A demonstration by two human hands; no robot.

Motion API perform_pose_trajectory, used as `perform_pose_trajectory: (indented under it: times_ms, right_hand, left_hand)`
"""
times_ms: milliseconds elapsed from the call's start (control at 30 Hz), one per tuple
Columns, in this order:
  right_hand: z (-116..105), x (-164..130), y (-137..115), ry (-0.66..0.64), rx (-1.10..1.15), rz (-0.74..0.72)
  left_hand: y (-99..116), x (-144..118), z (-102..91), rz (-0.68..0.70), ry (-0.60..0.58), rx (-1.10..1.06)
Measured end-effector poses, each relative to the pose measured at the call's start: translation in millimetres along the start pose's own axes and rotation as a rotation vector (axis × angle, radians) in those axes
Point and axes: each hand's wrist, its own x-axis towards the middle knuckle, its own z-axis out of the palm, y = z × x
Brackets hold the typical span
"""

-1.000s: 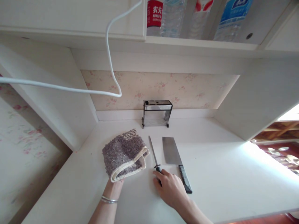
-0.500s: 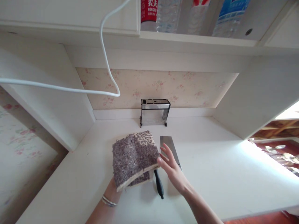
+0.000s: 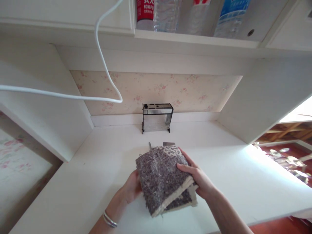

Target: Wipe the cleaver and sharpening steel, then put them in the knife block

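A folded grey towel [image 3: 164, 177] is gripped from both sides: the fingers of the right hand [image 3: 198, 178] are curled over its right edge, while the left hand [image 3: 131, 190] is closed on its left edge from beneath. It is held just above the white table [image 3: 231, 182], near the front edge. A cleaver's blade tip [image 3: 168, 143] is seen past the towel, and a metal knife rack [image 3: 157, 117] is set against the back wall.

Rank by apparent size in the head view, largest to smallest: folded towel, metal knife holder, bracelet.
1. folded towel, though it lies nearest the camera, which inflates it.
2. metal knife holder, farther back, so its true size is unsure.
3. bracelet, clearly smallest.
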Motion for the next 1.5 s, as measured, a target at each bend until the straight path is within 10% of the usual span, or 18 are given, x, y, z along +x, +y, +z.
perform_pose_trajectory:
  times_ms: [133,267,433,700,833,1100,1500]
  right_hand:
    - [-34,1,-31,0.287,-0.029,-0.260]
    - [-82,9,-33,0.534,-0.014,-0.474]
    - [-131,1,9,0.669,-0.091,-0.242]
    - [-128,-52,26,0.681,-0.519,-0.076]
    - [-118,-59,17,0.530,-1.019,-0.219]
    - [-67,-21,5,-0.203,-1.838,-0.210]
    - [-40,1,1,-0.474,-2.000,-0.312]
  left_hand:
    - [11,6,12.5,-0.013,-0.199,-0.194]
    - [12,6,6.2,0.044,-0.114,-0.221]
    - [9,10,2.0,0.055,0.042,-0.157]
    - [8,16,-0.6,0.079,0.132,-0.138]
    - [7,14,5.0,0.105,0.119,-0.062]
    - [4,14,3.7,0.168,0.050,0.027]
    - [5,15,0.4,0.151,0.043,0.039]
